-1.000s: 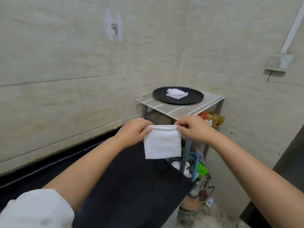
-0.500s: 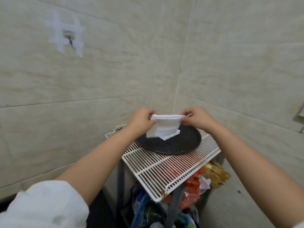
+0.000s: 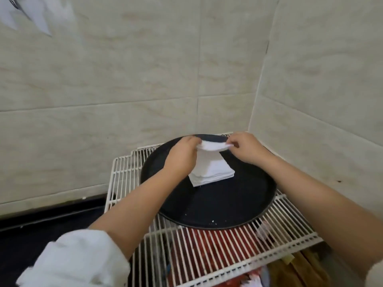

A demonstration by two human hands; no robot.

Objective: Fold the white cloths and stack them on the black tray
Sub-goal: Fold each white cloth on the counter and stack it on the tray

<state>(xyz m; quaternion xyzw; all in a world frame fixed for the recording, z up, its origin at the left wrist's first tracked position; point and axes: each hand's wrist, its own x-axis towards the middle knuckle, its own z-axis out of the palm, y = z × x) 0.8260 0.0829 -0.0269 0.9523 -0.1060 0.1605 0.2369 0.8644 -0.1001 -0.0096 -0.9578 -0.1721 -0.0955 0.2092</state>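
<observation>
Folded white cloth point(image 3: 209, 160): held by its top edge over the far half of the round black tray point(image 3: 217, 206). The top edge runs between the two hands and sags slightly in the middle; the body of the cloth hangs down from that edge, and its lower part meets the stack below, though whether it actually rests there or only hangs just above cannot be told.

Left hand point(image 3: 182, 156): at the left corner of the top edge, fingers curled over, pinching that corner. The fingertips themselves are hidden behind the back of the hand and the cloth.

Right hand point(image 3: 244, 147): at the right corner of the top edge, thumb and forefinger closed on the corner in a pinch, remaining fingers bent loosely behind. The cloth corner shows just past the fingertips.

Stack of folded white cloths point(image 3: 213, 175): lies on the black tray, left of the tray's centre and toward its far side, directly beneath the held cloth. Layered edges visible along the near and right sides.

Black tray: sits on a white wire rack point(image 3: 228, 249), in a corner of beige tiled wall point(image 3: 124, 79). A few white specks lie on the tray's near part.

Under the rack: red and brownish packaged items point(image 3: 207, 243), seen through the wires, not identifiable.

White sleeve point(image 3: 76, 259): rolled up on the left forearm, lower left of the view.
</observation>
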